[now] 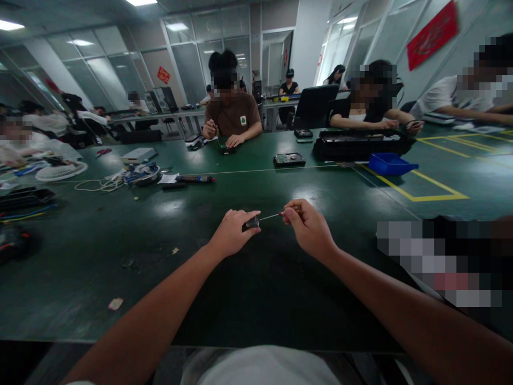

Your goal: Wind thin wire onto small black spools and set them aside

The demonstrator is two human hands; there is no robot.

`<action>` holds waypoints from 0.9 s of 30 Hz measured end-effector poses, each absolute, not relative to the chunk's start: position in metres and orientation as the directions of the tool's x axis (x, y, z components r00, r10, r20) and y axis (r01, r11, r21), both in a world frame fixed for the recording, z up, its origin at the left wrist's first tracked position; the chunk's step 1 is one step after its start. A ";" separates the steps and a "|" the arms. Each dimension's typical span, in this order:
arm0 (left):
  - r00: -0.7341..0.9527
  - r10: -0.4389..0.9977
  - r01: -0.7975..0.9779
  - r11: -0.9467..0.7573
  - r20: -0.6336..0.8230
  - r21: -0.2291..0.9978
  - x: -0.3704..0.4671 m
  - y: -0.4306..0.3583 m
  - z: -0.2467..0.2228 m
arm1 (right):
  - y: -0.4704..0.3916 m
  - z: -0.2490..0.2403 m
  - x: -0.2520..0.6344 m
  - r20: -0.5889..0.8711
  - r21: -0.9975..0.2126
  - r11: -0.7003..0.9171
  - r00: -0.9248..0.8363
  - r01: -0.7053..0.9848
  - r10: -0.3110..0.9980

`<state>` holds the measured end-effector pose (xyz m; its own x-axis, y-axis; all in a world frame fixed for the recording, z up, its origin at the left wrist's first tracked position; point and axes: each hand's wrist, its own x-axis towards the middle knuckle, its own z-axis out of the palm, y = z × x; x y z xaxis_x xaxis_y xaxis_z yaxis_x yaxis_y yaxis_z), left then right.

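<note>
Dark green desk (256,299) spans a shared workroom, a blue parts bin (388,164) on its right side and a circuit-board-topped hard drive (289,159) left of that bin. Nearer the wearer than the bin, and well to its left, a small dark part (251,222) sits in the left hand (234,232), its grip pinching thumb against fingers; the right hand (306,227) has its grip closed around a thin screwdriver (272,216). The tip meets or nearly meets the part, so work on it seems under way; whether anything has been loosened, or how much is left, cannot be told. Both forearms reach forward and converge, the hands facing each other.
</note>
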<state>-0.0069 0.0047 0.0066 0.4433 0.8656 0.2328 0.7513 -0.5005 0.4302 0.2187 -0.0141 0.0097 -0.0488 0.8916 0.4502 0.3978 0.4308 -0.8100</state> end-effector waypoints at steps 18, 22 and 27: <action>0.459 0.853 0.740 -0.521 0.248 0.425 -0.010 0.007 0.002 | -0.015 0.018 0.220 0.442 -0.757 0.363 0.018 0.543 0.897; 0.467 0.851 0.738 -0.525 0.240 0.425 -0.009 0.007 0.002 | -0.016 0.017 0.221 0.441 -0.773 0.371 0.015 0.515 0.898; 0.462 0.857 0.744 -0.514 0.227 0.427 -0.009 0.007 0.003 | -0.016 0.014 0.220 0.459 -0.749 0.413 -0.043 0.518 0.887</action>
